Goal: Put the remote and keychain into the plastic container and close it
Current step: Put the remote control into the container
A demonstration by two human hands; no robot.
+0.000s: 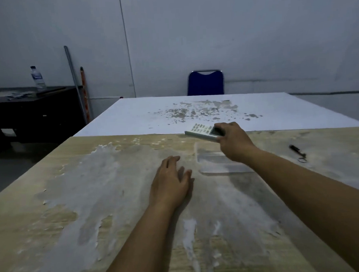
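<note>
Your right hand [234,142] is clamping the white buttoned remote [201,130] right of centre; tilted, it risks catching the clear plastic container's [215,163] rim.

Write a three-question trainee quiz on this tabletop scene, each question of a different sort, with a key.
1. True or false: the right hand grips the remote.
2. Multiple choice: where is the keychain? A) inside the plastic container B) on the table, right of the container C) under the left hand
3. Fill in: the left hand lies ____ on the table, holding nothing.

Key: 1 true; 2 B; 3 flat.
</note>
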